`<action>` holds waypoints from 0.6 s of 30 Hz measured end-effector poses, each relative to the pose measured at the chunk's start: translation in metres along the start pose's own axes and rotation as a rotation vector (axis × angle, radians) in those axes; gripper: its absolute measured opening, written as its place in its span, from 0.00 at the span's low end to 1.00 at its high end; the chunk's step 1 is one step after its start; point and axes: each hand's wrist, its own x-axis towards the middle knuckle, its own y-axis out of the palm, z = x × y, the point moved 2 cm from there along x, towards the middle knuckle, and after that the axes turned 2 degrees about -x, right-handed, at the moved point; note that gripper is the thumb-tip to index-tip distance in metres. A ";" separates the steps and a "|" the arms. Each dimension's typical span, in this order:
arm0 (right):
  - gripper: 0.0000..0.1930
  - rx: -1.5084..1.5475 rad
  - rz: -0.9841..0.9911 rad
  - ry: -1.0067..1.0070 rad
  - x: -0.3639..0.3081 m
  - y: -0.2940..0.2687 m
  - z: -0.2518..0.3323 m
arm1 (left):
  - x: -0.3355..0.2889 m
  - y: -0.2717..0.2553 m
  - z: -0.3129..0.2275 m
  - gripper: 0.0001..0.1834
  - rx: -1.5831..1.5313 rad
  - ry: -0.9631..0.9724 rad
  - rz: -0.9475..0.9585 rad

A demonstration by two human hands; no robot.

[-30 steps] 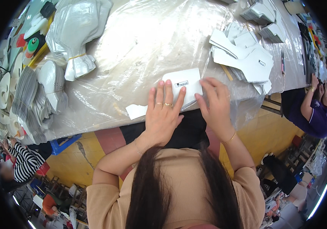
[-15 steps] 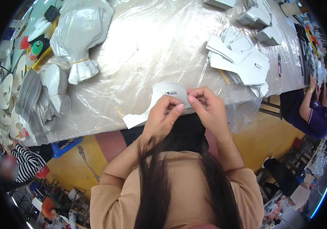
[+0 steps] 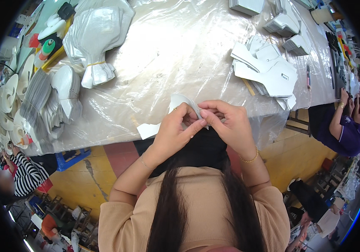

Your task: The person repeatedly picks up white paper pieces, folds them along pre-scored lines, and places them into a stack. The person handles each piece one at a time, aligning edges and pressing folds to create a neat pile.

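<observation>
At the table's near edge, a white cut shoe-upper piece [image 3: 180, 100] is bent between my two hands. My left hand [image 3: 177, 126] pinches it from the left, thumb and index finger closed near its edge. The fingers of my right hand [image 3: 226, 122] are closed on its right edge, with the two thumbs close together. A pointed white end [image 3: 147, 130] sticks out left of my left hand. Most of the piece's face and its dark label are turned away or covered by my fingers. To the right lies a loose stack of similar white pieces [image 3: 268, 73], the top one bearing a small dark label.
A plastic-covered table [image 3: 159, 63] spreads before me. Banded bundles of white pieces [image 3: 100, 38] and grey-edged stacks [image 3: 35, 90] stand at left, near a green-capped bottle [image 3: 47, 47]. More bundles [image 3: 282, 24] and a thin pen-like tool [image 3: 308, 76] lie right. Co-workers sit at both sides.
The piece lay nearly flat with its label showing; now it is folded up between my fingers. My hands have drawn closer together. The view has shifted slightly.
</observation>
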 end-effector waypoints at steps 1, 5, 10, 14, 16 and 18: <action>0.09 -0.016 0.001 -0.015 0.001 -0.001 0.001 | 0.000 0.001 0.000 0.17 0.034 0.013 -0.004; 0.08 -0.111 0.019 -0.074 0.002 -0.002 0.004 | 0.000 0.002 -0.003 0.16 0.069 0.027 0.008; 0.06 -0.159 0.034 -0.081 0.003 -0.003 0.004 | 0.001 0.000 -0.005 0.15 0.138 0.041 0.019; 0.06 -0.151 0.049 -0.116 0.007 -0.003 0.004 | -0.001 0.000 -0.002 0.15 0.117 0.066 0.047; 0.05 -0.154 0.059 -0.109 0.009 -0.003 0.004 | -0.002 0.000 -0.001 0.15 0.079 0.124 0.045; 0.05 -0.138 0.076 -0.107 0.011 -0.004 0.004 | 0.000 -0.002 0.003 0.14 -0.145 0.036 0.058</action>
